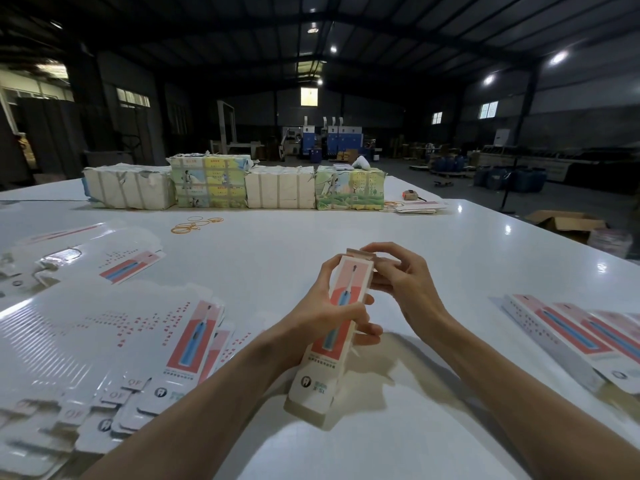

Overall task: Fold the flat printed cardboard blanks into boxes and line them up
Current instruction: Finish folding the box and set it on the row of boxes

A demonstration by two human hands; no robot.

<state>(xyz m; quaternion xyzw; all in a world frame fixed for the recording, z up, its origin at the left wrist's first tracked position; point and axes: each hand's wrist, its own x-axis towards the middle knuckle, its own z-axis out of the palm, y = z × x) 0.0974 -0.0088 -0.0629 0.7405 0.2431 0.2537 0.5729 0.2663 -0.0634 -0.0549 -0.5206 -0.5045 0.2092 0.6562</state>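
The box [346, 292] is held up above the table [346, 220] in both hands. It is long and narrow and tilted, its far end higher and leaning away from the person, its near end low and close to the tabletop. Its printed face, pink with a blue toothbrush, is turned up. The left hand [318, 317] grips the box around its middle, thumb along the left edge and fingers curled round the right side. The right hand [405, 282] is at the far end of the box, its fingers bent over and pinching the brown flap [355, 252] there; whether the flap is tucked in cannot be told. Left of the box lies a broad, loosely fanned pile of flat blanks [138, 341], glossy white with the same pink panel, reaching to the near edge of the table. Further left and beyond the box lies another spread of blanks, blurred. Right of the box, well apart from it, folded boxes [561, 336] lie side by side in a row on the table. Beyond the box and to the left, a few orange rubber bands [194, 225] lie loose on the white surface. Far beyond the box, four wrapped bundles [207, 185] stand in a line along the table, with a small stack of flat cards [415, 206] just to their right. Off the table, far to the right of the box, an open carton [564, 223] sits on the floor.
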